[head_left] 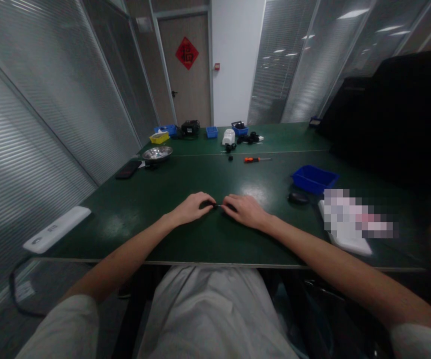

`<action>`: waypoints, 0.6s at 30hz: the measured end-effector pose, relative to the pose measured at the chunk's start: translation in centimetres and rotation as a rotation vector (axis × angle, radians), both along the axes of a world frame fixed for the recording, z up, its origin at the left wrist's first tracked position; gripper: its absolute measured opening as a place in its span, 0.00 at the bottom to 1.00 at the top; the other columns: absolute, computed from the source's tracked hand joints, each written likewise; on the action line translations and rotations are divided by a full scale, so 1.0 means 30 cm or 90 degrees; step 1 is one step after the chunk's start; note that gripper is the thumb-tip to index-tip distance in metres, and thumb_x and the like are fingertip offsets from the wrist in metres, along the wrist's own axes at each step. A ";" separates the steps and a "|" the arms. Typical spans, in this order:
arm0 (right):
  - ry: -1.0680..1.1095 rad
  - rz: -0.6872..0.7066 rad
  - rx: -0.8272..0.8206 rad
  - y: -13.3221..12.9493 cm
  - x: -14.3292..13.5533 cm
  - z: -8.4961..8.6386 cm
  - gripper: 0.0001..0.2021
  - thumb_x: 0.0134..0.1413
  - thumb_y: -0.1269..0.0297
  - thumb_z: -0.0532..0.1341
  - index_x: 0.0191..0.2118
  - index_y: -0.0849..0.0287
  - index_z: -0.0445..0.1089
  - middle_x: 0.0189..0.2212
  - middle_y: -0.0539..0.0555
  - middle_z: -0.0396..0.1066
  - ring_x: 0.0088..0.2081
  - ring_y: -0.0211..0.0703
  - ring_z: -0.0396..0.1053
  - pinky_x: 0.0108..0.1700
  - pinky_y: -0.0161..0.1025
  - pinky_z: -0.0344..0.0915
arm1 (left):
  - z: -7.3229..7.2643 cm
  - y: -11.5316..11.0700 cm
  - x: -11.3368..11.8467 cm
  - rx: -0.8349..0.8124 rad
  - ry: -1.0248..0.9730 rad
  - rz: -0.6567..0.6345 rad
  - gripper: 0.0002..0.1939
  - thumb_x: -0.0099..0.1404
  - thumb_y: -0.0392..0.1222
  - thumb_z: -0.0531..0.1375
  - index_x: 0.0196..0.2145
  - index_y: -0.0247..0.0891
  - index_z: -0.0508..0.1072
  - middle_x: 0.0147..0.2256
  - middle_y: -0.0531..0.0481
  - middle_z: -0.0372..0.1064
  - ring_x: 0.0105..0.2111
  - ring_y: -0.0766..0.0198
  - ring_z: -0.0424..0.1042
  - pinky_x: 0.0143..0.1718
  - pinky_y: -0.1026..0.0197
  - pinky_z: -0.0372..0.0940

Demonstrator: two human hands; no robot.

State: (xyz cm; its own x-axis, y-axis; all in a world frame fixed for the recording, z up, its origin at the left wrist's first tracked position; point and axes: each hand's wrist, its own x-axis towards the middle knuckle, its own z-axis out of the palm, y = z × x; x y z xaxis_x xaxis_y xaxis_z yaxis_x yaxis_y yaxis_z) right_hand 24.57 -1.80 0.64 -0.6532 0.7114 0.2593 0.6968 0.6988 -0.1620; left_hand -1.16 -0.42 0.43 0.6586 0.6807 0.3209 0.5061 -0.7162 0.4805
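Observation:
Low over the green table [133, 219], my left hand [193, 208] and my right hand [248, 211] face each other with a small gap between their fingertips. A small dark piece with a thin silvery end [217, 206] bridges that gap; it is too small for me to tell its kind. My left thumb and fingers pinch its dark side. The fingers of my right hand are closed at its silvery side, and what lies inside them is hidden.
Beyond my hands lie an orange-handled screwdriver [252, 160], a small black part [231, 158] and a white housing [229, 136]. To the right are a blue tray [315, 179] and a black mouse [298, 198]. A metal bowl [157, 154] and white power strip [57, 229] sit left.

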 end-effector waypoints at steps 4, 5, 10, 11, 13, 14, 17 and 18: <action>0.001 -0.005 -0.005 0.003 0.003 0.000 0.13 0.73 0.55 0.52 0.47 0.55 0.70 0.41 0.54 0.74 0.37 0.41 0.70 0.35 0.37 0.52 | 0.020 0.000 -0.036 0.007 0.043 0.004 0.13 0.72 0.42 0.59 0.51 0.39 0.78 0.47 0.43 0.75 0.48 0.56 0.73 0.53 0.55 0.66; 0.002 -0.004 -0.006 0.004 0.004 -0.001 0.13 0.73 0.54 0.52 0.47 0.55 0.70 0.41 0.54 0.74 0.37 0.41 0.70 0.34 0.37 0.52 | 0.025 0.009 -0.067 0.006 0.048 0.017 0.13 0.72 0.43 0.59 0.51 0.39 0.77 0.47 0.43 0.75 0.48 0.56 0.73 0.53 0.55 0.66; 0.012 0.005 -0.006 0.007 0.008 -0.003 0.14 0.73 0.54 0.51 0.47 0.55 0.69 0.41 0.53 0.74 0.36 0.40 0.70 0.34 0.37 0.52 | 0.042 0.103 -0.386 -0.021 0.079 0.241 0.17 0.70 0.44 0.59 0.53 0.39 0.77 0.50 0.43 0.74 0.47 0.54 0.74 0.48 0.56 0.68; 0.013 0.006 -0.005 0.007 0.009 -0.004 0.14 0.73 0.54 0.51 0.47 0.55 0.69 0.42 0.53 0.74 0.35 0.40 0.70 0.34 0.37 0.52 | 0.044 0.122 -0.473 -0.010 0.089 0.307 0.17 0.69 0.43 0.59 0.53 0.38 0.77 0.50 0.43 0.74 0.47 0.54 0.74 0.49 0.56 0.68; 0.014 0.006 -0.005 0.008 0.010 -0.005 0.14 0.73 0.54 0.51 0.47 0.55 0.70 0.42 0.53 0.74 0.35 0.40 0.69 0.34 0.37 0.52 | 0.047 0.149 -0.644 0.009 0.130 0.437 0.18 0.68 0.40 0.59 0.53 0.35 0.76 0.51 0.42 0.75 0.49 0.54 0.73 0.51 0.57 0.66; 0.013 0.005 -0.006 0.009 0.010 -0.006 0.14 0.73 0.54 0.51 0.47 0.55 0.70 0.42 0.53 0.74 0.36 0.40 0.70 0.34 0.37 0.52 | 0.048 0.156 -0.722 0.018 0.163 0.501 0.17 0.66 0.38 0.59 0.52 0.33 0.77 0.51 0.42 0.75 0.50 0.54 0.73 0.52 0.58 0.65; 0.011 0.001 -0.010 0.009 0.010 -0.007 0.14 0.73 0.54 0.51 0.46 0.55 0.70 0.42 0.54 0.74 0.36 0.41 0.70 0.34 0.37 0.53 | 0.045 0.152 -0.899 0.019 0.253 0.650 0.15 0.64 0.35 0.60 0.48 0.32 0.78 0.48 0.45 0.77 0.48 0.56 0.73 0.53 0.60 0.64; 0.011 0.000 -0.010 0.008 0.009 -0.007 0.14 0.73 0.54 0.51 0.46 0.55 0.70 0.41 0.54 0.74 0.36 0.41 0.70 0.34 0.37 0.53 | 0.042 0.147 -0.936 0.012 0.268 0.675 0.15 0.64 0.34 0.60 0.48 0.31 0.78 0.47 0.47 0.77 0.47 0.57 0.73 0.52 0.60 0.64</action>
State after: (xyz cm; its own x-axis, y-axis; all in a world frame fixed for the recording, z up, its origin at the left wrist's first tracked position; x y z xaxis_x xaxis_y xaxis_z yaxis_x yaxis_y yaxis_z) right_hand 24.85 -1.55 0.44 -0.6487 0.7154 0.2595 0.6937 0.6961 -0.1851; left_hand -29.24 4.00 1.69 -0.1875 0.9557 0.2268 0.9789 0.1628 0.1233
